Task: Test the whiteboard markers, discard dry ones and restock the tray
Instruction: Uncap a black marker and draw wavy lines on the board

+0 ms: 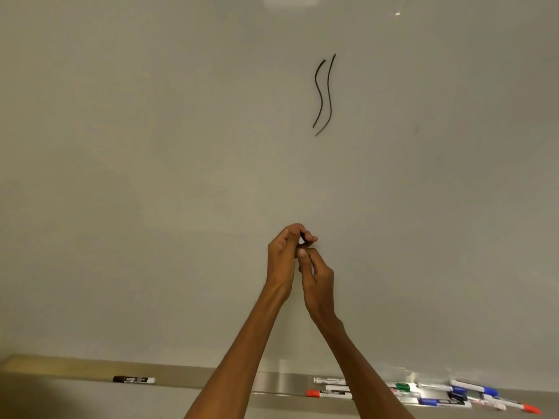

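Left grip (282,255) and right grip (319,276) both pinch one small dark whiteboard marker (304,238), held up close to the glossy white whiteboard (151,146).
The marker is probably light, stiff and smooth-barrelled, best pinched mid-barrel and at the cap; fingers hide whether it is capped. Two black wavy test strokes (323,95) sit above. Below, the long metal tray (181,378) carries a lone black-capped white marker (134,379) and a crowded heap of red, green and blue markers (423,394).
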{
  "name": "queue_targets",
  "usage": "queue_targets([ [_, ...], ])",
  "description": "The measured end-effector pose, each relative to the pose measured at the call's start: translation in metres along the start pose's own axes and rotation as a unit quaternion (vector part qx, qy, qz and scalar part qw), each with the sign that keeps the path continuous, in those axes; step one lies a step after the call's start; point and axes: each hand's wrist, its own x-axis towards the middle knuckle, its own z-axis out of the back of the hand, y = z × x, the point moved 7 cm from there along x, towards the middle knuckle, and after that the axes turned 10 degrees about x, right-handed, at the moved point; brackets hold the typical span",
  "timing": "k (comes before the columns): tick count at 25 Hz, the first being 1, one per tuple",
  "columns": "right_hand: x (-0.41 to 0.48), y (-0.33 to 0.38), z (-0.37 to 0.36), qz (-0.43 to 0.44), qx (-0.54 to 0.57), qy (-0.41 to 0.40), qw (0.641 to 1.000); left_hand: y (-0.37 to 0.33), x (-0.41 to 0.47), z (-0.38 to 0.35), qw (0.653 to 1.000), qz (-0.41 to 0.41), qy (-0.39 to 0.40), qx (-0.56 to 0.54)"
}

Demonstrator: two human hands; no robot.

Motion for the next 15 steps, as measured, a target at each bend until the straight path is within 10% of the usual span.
queue_targets([
  [15, 0.086, 0.120, 0.048, 0.102, 0.163, -0.066, 0.979, -0.169, 0.068, 0.011, 0.939, -0.291, -0.149, 0.111],
])
